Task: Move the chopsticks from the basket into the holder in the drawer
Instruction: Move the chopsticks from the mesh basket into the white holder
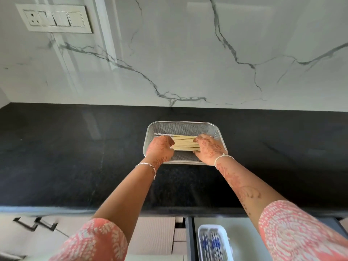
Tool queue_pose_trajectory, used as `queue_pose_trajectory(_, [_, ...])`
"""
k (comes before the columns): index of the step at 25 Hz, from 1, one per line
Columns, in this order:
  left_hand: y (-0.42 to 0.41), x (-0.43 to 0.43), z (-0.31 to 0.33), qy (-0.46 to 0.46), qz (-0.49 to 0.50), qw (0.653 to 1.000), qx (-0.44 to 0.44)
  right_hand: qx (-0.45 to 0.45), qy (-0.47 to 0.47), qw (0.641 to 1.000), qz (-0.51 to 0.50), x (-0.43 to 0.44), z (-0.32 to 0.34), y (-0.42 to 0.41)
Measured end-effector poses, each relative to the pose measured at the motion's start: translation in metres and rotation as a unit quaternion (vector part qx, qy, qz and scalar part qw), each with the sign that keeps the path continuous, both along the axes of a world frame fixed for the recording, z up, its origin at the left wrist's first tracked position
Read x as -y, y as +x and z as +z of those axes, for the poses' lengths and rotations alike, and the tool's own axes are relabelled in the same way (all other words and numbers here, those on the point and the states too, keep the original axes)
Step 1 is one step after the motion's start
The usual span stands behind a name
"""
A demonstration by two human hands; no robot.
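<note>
While both arms are stretched out over the black countertop (75, 147), a bundle of pale chopsticks (185, 143) is gripped from either end inside the metal mesh basket (183, 127). The basket is set near the back edge of the countertop, close to the marble wall (188, 53). The left hand (160, 146) is curled with its fingers closed around the left part of the bundle, and the right hand (210, 148) is bent over the right part, fingers pressed down on the sticks. The ends of the chopsticks are hidden by both hands. Below the front edge of the countertop an open drawer (243, 223) is seen, and a white holder (212, 243) with blurred utensils is placed in it. A switch plate (54, 18) is mounted on the wall at upper left.
</note>
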State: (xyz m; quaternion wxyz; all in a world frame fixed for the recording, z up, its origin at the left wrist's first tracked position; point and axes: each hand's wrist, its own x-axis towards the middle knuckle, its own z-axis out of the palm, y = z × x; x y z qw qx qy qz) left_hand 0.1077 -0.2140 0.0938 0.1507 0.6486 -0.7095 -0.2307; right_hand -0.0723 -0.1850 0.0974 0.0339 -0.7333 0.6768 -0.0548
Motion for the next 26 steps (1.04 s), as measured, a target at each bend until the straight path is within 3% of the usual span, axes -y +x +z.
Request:
queue_pose_trajectory(5, [-0.014,0.036,-0.024,0.048,-0.032,0.994,0.096,-0.054,0.072,0.995,0.033,0.042,-0.029,0.004])
queue_pose_trajectory(12, [-0.021,0.042,-0.023,0.056,0.005,0.996,0.065,-0.138,-0.042,0.986,0.082,0.060,-0.048,0.008])
queue_pose_trajectory(22, [-0.015,0.024,-0.029,0.055,-0.022,0.998,0.026,-0.191,-0.069,0.973,0.106,0.052,-0.050,0.014])
queue_pose_trajectory(26, [-0.015,0.025,-0.028,0.060,-0.004,0.998,-0.008,-0.171,-0.056,0.980,0.089,0.047,-0.038,0.013])
